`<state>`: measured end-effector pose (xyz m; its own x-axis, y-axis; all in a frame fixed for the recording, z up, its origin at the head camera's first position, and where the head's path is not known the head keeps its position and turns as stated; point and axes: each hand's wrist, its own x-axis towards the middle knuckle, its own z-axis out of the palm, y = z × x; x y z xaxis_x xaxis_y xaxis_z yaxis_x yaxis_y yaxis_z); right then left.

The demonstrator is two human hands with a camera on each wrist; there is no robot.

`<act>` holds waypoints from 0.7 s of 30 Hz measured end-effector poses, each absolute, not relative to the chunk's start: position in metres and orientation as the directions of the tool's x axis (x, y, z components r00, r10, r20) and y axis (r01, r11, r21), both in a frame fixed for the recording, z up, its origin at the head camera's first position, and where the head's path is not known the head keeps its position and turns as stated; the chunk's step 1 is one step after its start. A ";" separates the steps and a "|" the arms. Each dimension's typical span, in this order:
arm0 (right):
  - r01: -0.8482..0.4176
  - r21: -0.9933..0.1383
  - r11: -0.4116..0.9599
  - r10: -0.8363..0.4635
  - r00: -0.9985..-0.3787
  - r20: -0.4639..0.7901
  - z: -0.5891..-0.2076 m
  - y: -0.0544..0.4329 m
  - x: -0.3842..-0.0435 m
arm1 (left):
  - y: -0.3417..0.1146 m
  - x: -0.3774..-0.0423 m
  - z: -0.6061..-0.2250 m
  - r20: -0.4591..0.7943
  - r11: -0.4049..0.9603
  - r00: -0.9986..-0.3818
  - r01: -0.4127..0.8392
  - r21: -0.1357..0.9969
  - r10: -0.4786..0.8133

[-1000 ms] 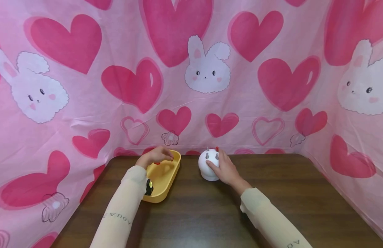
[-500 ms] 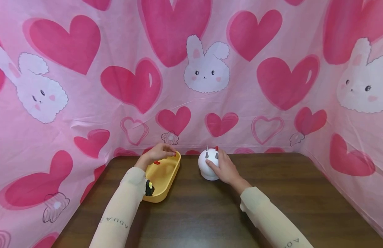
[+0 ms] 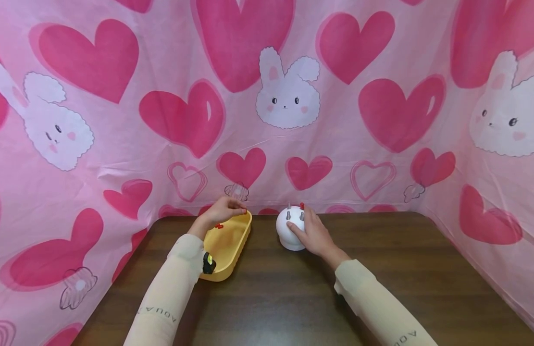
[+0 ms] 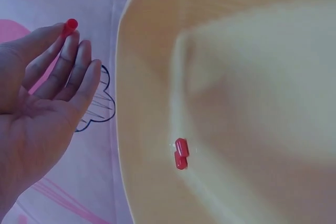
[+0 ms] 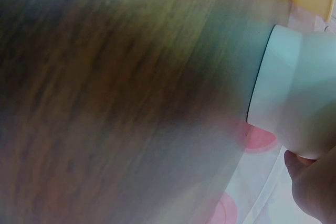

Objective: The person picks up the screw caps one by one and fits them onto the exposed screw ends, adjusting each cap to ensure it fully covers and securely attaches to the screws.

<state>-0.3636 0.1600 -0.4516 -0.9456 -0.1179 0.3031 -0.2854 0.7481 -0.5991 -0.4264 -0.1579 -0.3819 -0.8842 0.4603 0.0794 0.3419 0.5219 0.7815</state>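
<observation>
While left hand pinches cap, right grips globe.

We record two long cream sleeves, left sleeve and right sleeve, each loosely creased and finished by a gathered cuff above the bare left hand and bare right hand. Dark capitals, apparently AQUA, cross the left forearm; on the right, similar lettering is cut by the frame. We note a black piece with a yellow-green patch beside the left sleeve, attachment unclear.
</observation>
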 end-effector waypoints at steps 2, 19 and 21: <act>-0.284 -0.599 0.749 -0.116 -0.946 0.303 -0.452 0.160 -0.364 | -0.157 -0.426 -0.381 0.096 0.528 -0.881 0.362 0.768 0.464; -0.286 -0.602 0.746 -0.119 -0.946 0.301 -0.451 0.159 -0.363 | -0.142 -0.422 -0.375 0.158 0.448 -0.869 0.388 0.805 0.469; -0.282 -0.603 0.746 -0.118 -0.948 0.297 -0.451 0.159 -0.362 | -0.138 -0.420 -0.373 0.179 0.442 -0.871 0.398 0.804 0.458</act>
